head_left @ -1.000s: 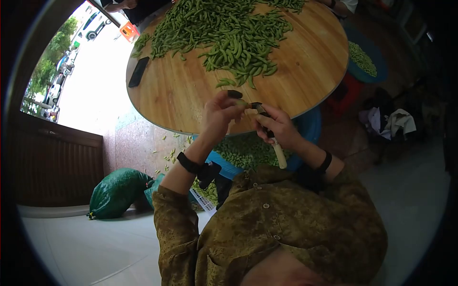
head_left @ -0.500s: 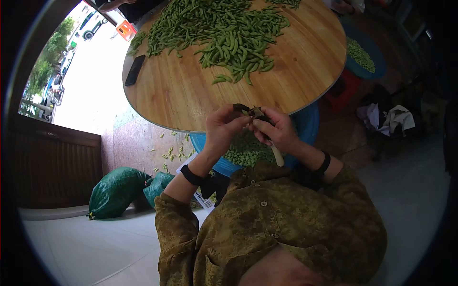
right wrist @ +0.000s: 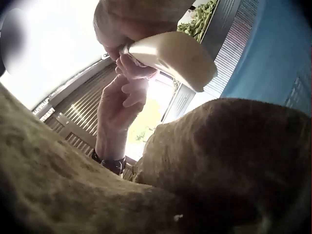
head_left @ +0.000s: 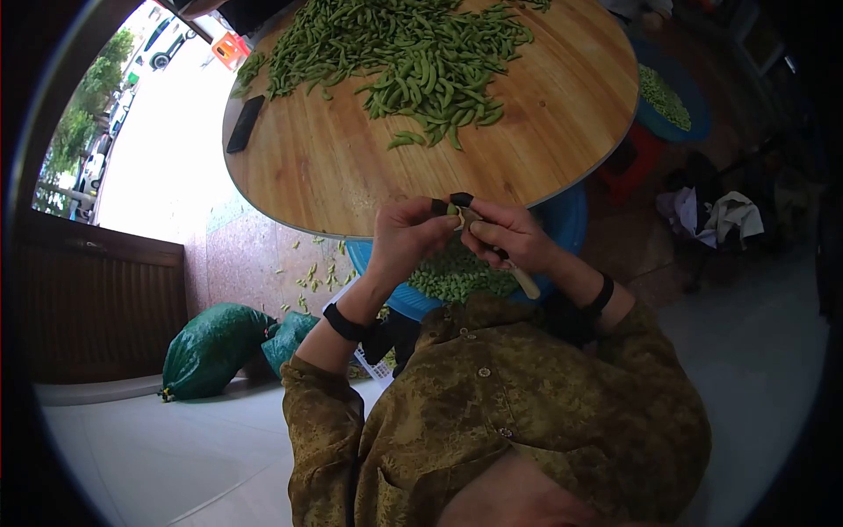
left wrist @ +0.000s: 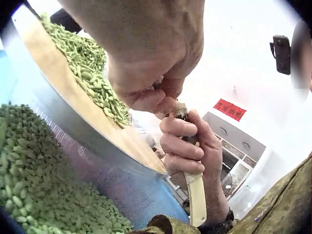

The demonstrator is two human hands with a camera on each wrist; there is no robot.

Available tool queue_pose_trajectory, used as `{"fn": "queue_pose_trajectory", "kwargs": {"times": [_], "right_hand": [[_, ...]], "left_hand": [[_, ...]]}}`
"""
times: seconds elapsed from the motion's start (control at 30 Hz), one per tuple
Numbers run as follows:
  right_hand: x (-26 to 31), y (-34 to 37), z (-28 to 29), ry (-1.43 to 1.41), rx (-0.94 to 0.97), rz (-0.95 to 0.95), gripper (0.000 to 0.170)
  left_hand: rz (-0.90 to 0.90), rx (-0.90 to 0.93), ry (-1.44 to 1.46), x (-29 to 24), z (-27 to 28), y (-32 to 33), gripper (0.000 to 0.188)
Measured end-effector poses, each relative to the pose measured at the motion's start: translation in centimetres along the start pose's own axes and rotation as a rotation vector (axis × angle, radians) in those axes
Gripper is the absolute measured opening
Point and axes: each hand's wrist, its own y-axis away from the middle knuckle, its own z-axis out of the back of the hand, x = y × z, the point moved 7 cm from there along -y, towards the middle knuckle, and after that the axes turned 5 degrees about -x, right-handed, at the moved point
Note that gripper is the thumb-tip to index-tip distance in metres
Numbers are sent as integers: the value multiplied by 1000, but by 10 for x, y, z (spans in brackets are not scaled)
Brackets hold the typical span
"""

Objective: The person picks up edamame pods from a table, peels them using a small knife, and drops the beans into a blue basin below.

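My left hand [head_left: 411,235] pinches a green bean pod [head_left: 452,210] between thumb and forefinger, over the table's near edge. A dark cover wraps the forefinger's tip. My right hand [head_left: 509,235] meets it there, its fingers curled round a tool with a cream handle [head_left: 527,283]. The handle [left wrist: 196,197] points down out of the fist in the left wrist view; the tool's working end is hidden among the fingers. Below both hands a blue tub [head_left: 411,303] holds shelled green beans [head_left: 461,279]. A large heap of bean pods [head_left: 430,75] lies on the round wooden table [head_left: 562,123].
A black phone [head_left: 246,123] lies at the table's left edge. Green sacks [head_left: 215,351] and a white basket [head_left: 376,367] stand on the floor at left. A blue basin [head_left: 689,127] of beans rests on a red stool [head_left: 639,162] at right. Loose pods [head_left: 316,279] litter the floor.
The hands have come together from slightly apart, with the pod now between their fingertips. The tool's handle has swung a little to the right.
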Motion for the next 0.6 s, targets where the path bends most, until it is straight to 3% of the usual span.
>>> {"fn": "queue_pose_trajectory", "kwargs": {"times": [0.27,0.6], "right_hand": [[-8,2,-4,-81,114,-50,46],[-9,0,-4,-44,125,12,43]], "left_hand": [[157,61,5,6,2,3,13],[131,101,54,10,2,6,9]]}}
